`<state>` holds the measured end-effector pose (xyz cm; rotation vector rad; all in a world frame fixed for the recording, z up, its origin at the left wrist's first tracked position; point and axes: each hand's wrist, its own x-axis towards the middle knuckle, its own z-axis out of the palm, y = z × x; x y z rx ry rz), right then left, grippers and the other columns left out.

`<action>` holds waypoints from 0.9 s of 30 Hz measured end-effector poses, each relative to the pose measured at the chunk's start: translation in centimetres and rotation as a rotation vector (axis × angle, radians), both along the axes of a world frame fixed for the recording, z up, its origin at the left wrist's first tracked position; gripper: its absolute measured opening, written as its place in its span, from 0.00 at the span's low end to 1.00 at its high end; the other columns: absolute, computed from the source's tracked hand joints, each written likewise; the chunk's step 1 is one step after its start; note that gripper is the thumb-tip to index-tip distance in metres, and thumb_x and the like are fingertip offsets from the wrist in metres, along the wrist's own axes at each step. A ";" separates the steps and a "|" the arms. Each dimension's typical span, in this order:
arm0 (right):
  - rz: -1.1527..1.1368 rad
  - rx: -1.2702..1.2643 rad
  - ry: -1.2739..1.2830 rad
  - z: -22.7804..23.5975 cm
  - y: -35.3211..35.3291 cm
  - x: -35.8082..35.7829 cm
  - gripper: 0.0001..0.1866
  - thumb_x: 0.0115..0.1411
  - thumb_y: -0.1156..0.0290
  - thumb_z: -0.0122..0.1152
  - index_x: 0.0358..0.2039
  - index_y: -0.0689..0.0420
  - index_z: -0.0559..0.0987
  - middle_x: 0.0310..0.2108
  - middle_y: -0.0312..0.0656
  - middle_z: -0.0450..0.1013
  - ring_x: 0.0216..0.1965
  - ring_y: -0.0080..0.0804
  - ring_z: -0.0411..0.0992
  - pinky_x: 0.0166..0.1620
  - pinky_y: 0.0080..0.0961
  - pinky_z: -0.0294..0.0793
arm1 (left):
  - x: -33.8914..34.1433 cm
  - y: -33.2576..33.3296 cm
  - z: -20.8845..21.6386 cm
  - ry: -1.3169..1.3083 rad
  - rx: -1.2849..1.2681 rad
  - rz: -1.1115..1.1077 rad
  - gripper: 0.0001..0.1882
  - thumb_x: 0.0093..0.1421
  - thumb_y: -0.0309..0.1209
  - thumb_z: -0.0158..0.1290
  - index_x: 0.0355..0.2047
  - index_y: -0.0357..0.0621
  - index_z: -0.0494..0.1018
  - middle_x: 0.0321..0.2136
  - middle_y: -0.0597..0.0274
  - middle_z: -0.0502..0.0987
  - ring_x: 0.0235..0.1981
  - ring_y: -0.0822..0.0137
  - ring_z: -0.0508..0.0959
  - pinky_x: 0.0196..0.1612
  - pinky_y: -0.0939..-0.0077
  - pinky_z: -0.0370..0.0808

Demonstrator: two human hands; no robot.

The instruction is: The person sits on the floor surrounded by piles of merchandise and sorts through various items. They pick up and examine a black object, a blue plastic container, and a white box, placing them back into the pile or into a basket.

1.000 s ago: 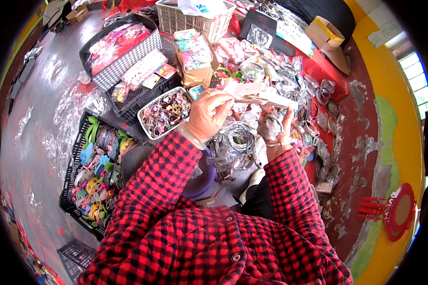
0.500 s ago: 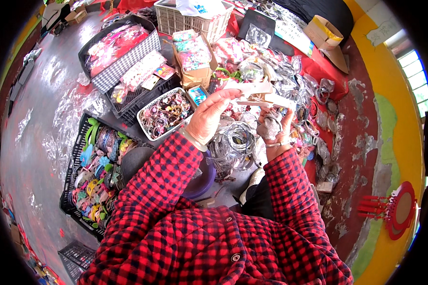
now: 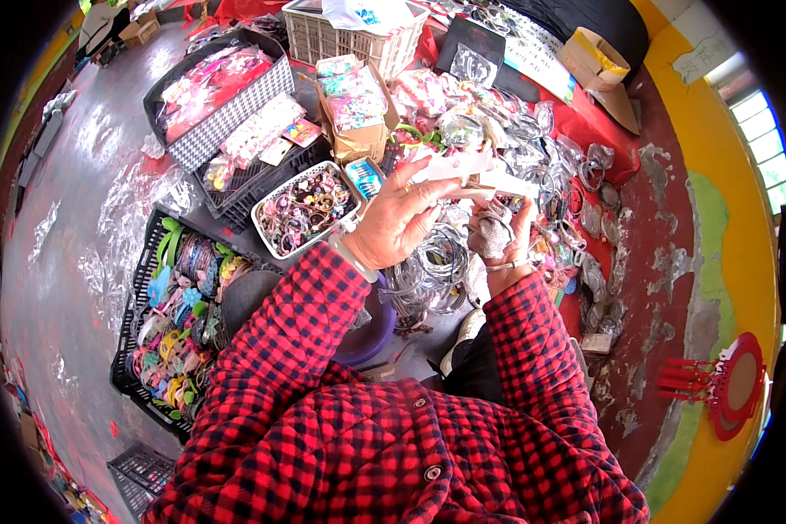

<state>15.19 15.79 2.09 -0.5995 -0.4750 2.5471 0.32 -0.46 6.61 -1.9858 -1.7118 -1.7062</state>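
Above the heap of goods, my left hand [image 3: 396,223] is at the left end of a pale white card or strip [image 3: 459,166]. Its thumb and index finger are closed on that end, while the other fingers curl loosely. My right hand [image 3: 517,244] is wrapped round a grey, fuzzy, rounded piece [image 3: 491,230] whose exact kind I cannot make out. The white strip's right end lies against the fingertips of this hand. Beneath both hands lie coiled dark bands in clear wrap [image 3: 437,262], part of them hidden by the left hand.
A white basket of hair ties [image 3: 304,210] and a black crate of colourful headbands [image 3: 162,341] stand at left. Behind are an open carton [image 3: 358,144] and a beige crate [image 3: 301,39]. A purple basin [image 3: 377,327] is partly under my left sleeve. Bagged goods spread right towards the wall.
My left hand has turned and shifted slightly right along the white strip, its fingers more spread. The grey fuzzy piece and my right hand have barely moved.
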 end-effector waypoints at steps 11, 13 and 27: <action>0.005 0.078 0.057 0.4 -0.3 0.1 0.31 0.42 0.39 0.57 0.33 0.55 0.70 0.24 0.34 0.68 0.21 0.25 0.66 0.21 0.21 0.68 | 0.4 -0.5 0.1 -0.008 0.097 0.071 0.15 0.52 0.25 0.47 0.41 0.40 0.69 0.38 0.54 0.73 0.40 0.53 0.71 0.47 0.64 0.65; 0.035 0.095 0.070 -0.4 0.4 0.4 0.34 0.43 0.38 0.54 0.36 0.58 0.70 0.27 0.37 0.69 0.25 0.28 0.68 0.24 0.24 0.70 | 0.6 -0.5 0.1 -0.025 0.053 0.073 0.16 0.51 0.25 0.48 0.42 0.41 0.69 0.38 0.54 0.73 0.40 0.53 0.70 0.47 0.64 0.65; -0.173 0.163 -0.055 1.8 -0.6 1.0 0.31 0.48 0.40 0.49 0.37 0.58 0.70 0.25 0.37 0.71 0.24 0.29 0.70 0.27 0.27 0.73 | 1.3 -0.2 -1.6 -0.145 -0.073 0.010 0.17 0.54 0.21 0.41 0.45 0.33 0.66 0.44 0.51 0.68 0.47 0.59 0.68 0.51 0.70 0.61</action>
